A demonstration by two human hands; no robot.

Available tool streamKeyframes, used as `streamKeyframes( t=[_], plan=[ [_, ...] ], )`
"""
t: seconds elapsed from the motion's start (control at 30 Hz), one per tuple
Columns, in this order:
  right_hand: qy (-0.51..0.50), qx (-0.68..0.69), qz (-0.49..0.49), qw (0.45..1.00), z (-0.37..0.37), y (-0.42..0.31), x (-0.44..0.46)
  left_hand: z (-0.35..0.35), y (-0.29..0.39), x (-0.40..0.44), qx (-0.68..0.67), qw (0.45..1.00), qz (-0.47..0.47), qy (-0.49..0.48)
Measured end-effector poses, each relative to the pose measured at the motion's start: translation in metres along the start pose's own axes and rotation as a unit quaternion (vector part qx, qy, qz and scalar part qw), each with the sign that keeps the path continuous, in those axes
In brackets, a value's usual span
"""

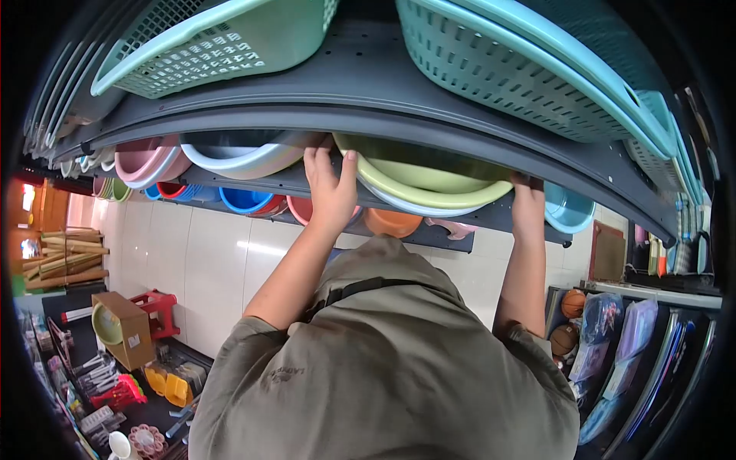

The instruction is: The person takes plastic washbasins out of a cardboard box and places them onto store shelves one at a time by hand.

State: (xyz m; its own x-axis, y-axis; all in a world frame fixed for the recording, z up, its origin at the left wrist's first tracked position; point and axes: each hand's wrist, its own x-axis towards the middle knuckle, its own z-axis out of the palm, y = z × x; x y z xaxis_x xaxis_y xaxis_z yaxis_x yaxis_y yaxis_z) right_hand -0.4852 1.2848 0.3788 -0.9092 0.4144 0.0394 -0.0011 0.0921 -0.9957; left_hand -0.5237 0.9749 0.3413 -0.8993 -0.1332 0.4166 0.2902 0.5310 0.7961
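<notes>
A yellow-green plastic basin [429,188] sits on a shelf level under the dark upper shelf, stacked on a pale blue basin [418,207]. My left hand [331,182] is at the green basin's left side, with the thumb against its rim and the fingers reaching up beneath the shelf edge. At the right end of the rim, my right hand [527,201] grips the side; its fingertips are partly hidden by the shelf. Just left of my left hand stands a blue-and-white basin [245,159]. A teal basin [569,208] is lower, to the right of my right hand.
Overhead, the dark shelf [368,123] carries a green basket [230,57] and teal baskets [521,84]. Pink basins [149,162] stand farther left. Lower down are a blue tub [245,199] and an orange basin [392,221]. A cardboard box [130,333] stands behind at left.
</notes>
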Motion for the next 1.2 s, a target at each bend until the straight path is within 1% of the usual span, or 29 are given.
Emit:
streamKeyframes(
  t=[0.07,0.1,0.13,0.17,0.2,0.27,0.3,0.37,0.4,0.47,0.5,0.57,0.6,0.67,0.7,0.77,0.8,0.83,0.87,0.9,0.93,0.97,1.0,1.03,1.1,1.17,1.2],
  plan=[
    [-0.008,-0.015,-0.005,1.000,-0.001,0.012,0.001,0.010,-0.010,-0.012,0.014,0.999,-0.006,0.032],
    [-0.026,-0.092,-0.034,0.995,-0.007,0.032,0.004,0.014,-0.015,-0.017,0.019,0.999,-0.007,0.033],
    [-0.044,-0.170,-0.063,0.982,-0.008,0.040,0.005,0.017,-0.019,-0.021,0.004,1.000,-0.013,0.012],
    [-0.039,-0.191,-0.070,0.978,-0.009,0.044,0.003,0.019,-0.022,-0.024,-0.011,1.000,-0.020,-0.008],
    [-0.045,-0.189,-0.070,0.978,-0.008,0.046,0.002,0.020,-0.021,-0.024,-0.007,1.000,-0.023,-0.005],
    [-0.044,-0.114,-0.035,0.992,-0.006,0.050,0.001,0.019,-0.020,-0.024,-0.046,0.997,-0.048,-0.033],
    [-0.046,-0.113,-0.032,0.992,-0.006,0.049,0.000,0.018,-0.022,-0.025,-0.042,0.997,-0.051,-0.034],
    [-0.055,-0.104,0.013,0.993,-0.006,0.041,-0.001,0.018,-0.027,-0.023,-0.076,0.994,-0.052,-0.051],
    [-0.054,-0.103,0.013,0.993,-0.005,0.041,-0.004,0.017,-0.028,-0.024,-0.076,0.994,-0.051,-0.051],
    [-0.009,-0.029,-0.014,0.999,-0.003,0.043,-0.012,0.014,-0.030,-0.026,-0.132,0.988,-0.068,-0.048],
    [-0.012,-0.031,-0.017,0.999,-0.004,0.046,-0.018,0.011,-0.030,-0.029,-0.134,0.988,-0.068,-0.043],
    [0.049,0.004,0.073,0.996,-0.007,0.061,-0.036,-0.001,-0.033,-0.040,-0.193,0.972,-0.119,-0.059],
    [0.038,0.004,0.070,0.997,-0.006,0.072,-0.045,-0.011,-0.034,-0.045,-0.188,0.970,-0.141,-0.064],
    [0.077,0.048,0.130,0.987,0.001,0.097,-0.071,-0.033,-0.054,-0.062,-0.168,0.962,-0.194,-0.093],
    [0.063,0.049,0.129,0.988,0.008,0.106,-0.086,-0.043,-0.074,-0.074,-0.165,0.963,-0.196,-0.080],
    [0.001,0.060,0.214,0.975,0.026,0.120,-0.115,-0.064,-0.127,-0.106,-0.202,0.929,-0.259,-0.171],
    [-0.014,0.057,0.212,0.976,0.038,0.127,-0.128,-0.078,-0.151,-0.127,-0.181,0.920,-0.296,-0.181],
    [-0.072,0.027,0.248,0.966,0.053,0.133,-0.140,-0.093,-0.174,-0.153,-0.161,0.909,-0.334,-0.190],
    [-0.130,-0.005,0.283,0.950,0.068,0.135,-0.151,-0.111,-0.198,-0.181,-0.077,0.889,-0.391,-0.227],
    [-0.147,-0.011,0.280,0.949,0.087,0.135,-0.159,-0.131,-0.224,-0.213,0.006,0.856,-0.445,-0.261],
    [-0.203,-0.030,0.291,0.934,0.106,0.135,-0.169,-0.150,-0.256,-0.256,0.100,0.847,-0.439,-0.284],
    [-0.257,-0.050,0.303,0.916,0.124,0.133,-0.181,-0.175,-0.270,-0.296,0.157,0.838,-0.427,-0.300],
    [-0.272,-0.055,0.302,0.912,0.144,0.128,-0.193,-0.202,-0.278,-0.335,0.174,0.821,-0.449,-0.306],
    [-0.323,-0.083,0.283,0.899,0.164,0.120,-0.205,-0.229,-0.277,-0.368,0.187,0.796,-0.492,-0.300],
    [-0.413,-0.119,0.246,0.869,0.203,0.113,-0.226,-0.277,-0.297,-0.451,0.186,0.755,-0.560,-0.286],
    [-0.458,-0.136,0.239,0.845,0.239,0.113,-0.248,-0.321,-0.294,-0.517,0.093,0.689,-0.690,-0.201],
    [-0.486,-0.143,0.232,0.830,0.259,0.112,-0.262,-0.337,-0.293,-0.554,0.100,0.687,-0.702,-0.160]
  ],
)
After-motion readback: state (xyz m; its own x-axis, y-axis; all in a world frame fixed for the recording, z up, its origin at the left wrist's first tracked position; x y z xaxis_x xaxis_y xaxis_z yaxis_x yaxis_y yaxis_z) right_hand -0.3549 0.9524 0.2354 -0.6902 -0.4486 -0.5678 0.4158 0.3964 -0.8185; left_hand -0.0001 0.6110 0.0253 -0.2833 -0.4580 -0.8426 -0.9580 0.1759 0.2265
